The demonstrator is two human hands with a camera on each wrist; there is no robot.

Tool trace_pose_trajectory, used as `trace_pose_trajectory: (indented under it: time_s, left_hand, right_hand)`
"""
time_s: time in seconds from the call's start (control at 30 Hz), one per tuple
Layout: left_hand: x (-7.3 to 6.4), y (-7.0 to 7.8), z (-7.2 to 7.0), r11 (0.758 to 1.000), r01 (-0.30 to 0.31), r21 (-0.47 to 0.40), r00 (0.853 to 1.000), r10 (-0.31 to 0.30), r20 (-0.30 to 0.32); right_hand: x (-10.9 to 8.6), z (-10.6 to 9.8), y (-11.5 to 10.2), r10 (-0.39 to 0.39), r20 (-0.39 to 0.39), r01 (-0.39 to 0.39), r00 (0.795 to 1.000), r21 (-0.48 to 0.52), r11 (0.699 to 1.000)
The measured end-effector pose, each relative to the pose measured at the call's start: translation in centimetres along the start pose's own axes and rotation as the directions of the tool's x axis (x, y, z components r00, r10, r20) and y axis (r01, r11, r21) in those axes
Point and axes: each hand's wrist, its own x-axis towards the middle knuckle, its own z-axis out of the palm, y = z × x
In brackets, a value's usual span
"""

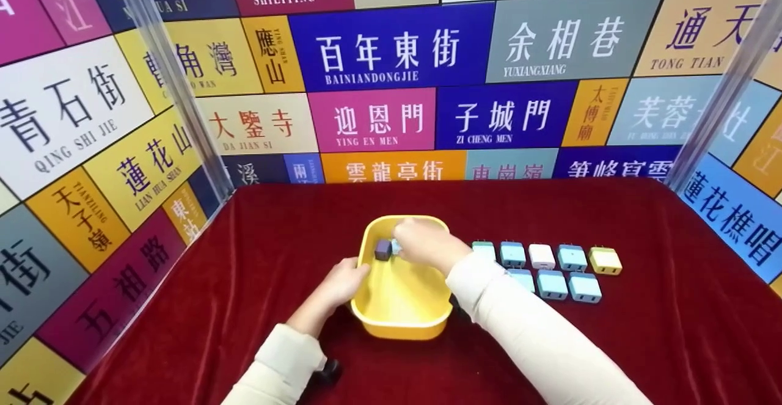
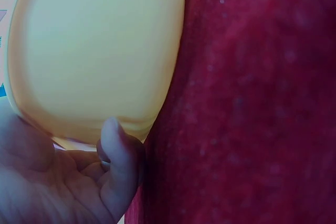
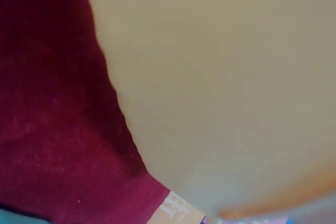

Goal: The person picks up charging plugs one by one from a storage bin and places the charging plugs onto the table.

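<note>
A yellow plastic bin (image 1: 400, 289) stands on the red cloth, with its inner floor showing. My left hand (image 1: 343, 283) grips its left rim; in the left wrist view the thumb (image 2: 116, 156) lies along the bin wall. Over the far end of the bin, my right hand (image 1: 427, 245) reaches inside with its fingers curled down. A light blue plug charger (image 1: 396, 247) shows at its fingertips, partly hidden by the hand. Just left of that is a dark purple charger (image 1: 383, 250) in the bin. In the right wrist view, the bin wall (image 3: 220, 87) fills most of the picture.
To the right of the bin, several chargers lie in two rows, among them a white charger (image 1: 541, 256), a yellow charger (image 1: 605, 260) and a light blue charger (image 1: 584, 287). The right sleeve (image 1: 537, 325) partly covers the rows. Sign-printed panels (image 1: 391, 51) stand behind the red cloth (image 1: 275, 228).
</note>
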Motion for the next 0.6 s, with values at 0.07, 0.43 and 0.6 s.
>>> trace_pose_trajectory:
  time_s: [0.07, 0.43, 0.6]
  left_hand:
    - [0.1, -0.2, 0.0, 1.0, -0.014, 0.002, 1.0, 0.014, 0.004]
    - [-0.3, 0.8, 0.1, 0.999, 0.033, 0.009, 0.999, -0.033, -0.006]
    - [-2.8, 3.6, 0.0, 1.0, 0.002, 0.015, 1.0, -0.001, -0.025]
  right_hand:
    - [0.0, 0.2, -0.1, 0.001, 0.006, -0.001, 1.0, -0.014, 1.0]
    - [-0.5, 0.7, 0.3, 0.016, 0.082, -0.014, 0.996, -0.02, 1.0]
    - [-1.0, 0.6, 0.1, 0.012, 0.08, -0.011, 0.997, -0.006, 1.0]
